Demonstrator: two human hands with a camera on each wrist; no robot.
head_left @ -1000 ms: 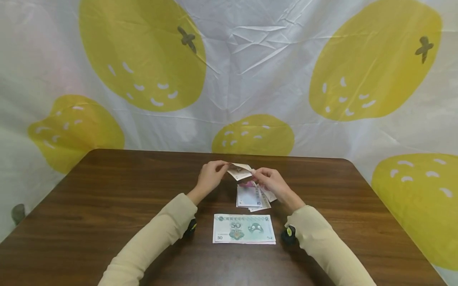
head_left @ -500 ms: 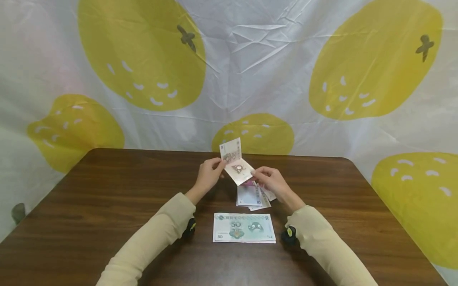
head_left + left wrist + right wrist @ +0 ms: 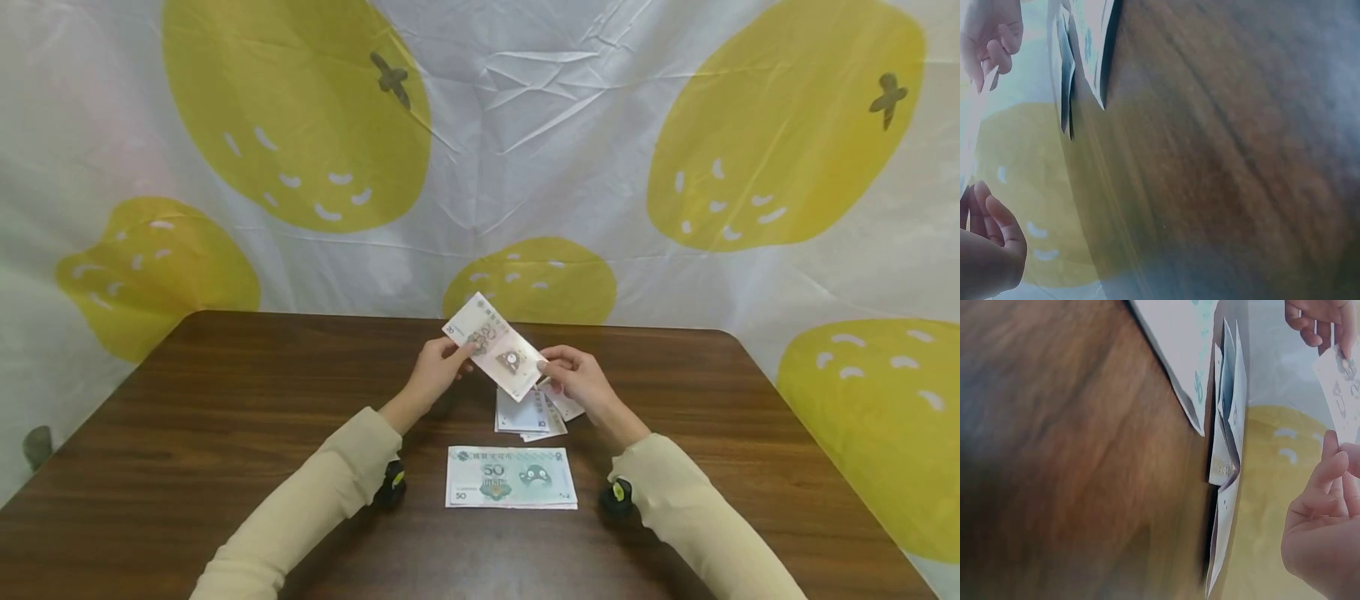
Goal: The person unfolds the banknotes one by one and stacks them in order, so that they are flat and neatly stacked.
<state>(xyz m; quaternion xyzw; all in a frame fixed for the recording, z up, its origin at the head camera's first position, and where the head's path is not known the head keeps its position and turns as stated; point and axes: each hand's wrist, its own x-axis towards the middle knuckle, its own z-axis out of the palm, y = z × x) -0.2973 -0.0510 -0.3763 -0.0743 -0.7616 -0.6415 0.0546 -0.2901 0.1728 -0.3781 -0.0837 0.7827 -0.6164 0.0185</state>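
A pinkish-brown 20 play banknote (image 3: 497, 348) is held spread out above the far part of the table, tilted down to the right. My left hand (image 3: 435, 371) pinches its left edge, thumb on the printed face. At the lower right corner my right hand (image 3: 581, 379) pinches it between thumb and fingers. Below it lies a loose, fanned pile of banknotes (image 3: 521, 414), partly covered by the note and the right hand. In the right wrist view that pile (image 3: 1225, 444) shows some bent notes. Nearer to me rests a small stack with a green 50 note (image 3: 512, 477) on top.
The dark brown wooden table (image 3: 225, 433) has rounded far corners. Close behind it hangs a white cloth (image 3: 540, 125) printed with big yellow fruit. A small grey object (image 3: 37, 447) shows beyond the left edge.
The 20 note was folded over, then opened, and is now flat and turned to face me. My right hand has shifted slightly to the right with its corner.
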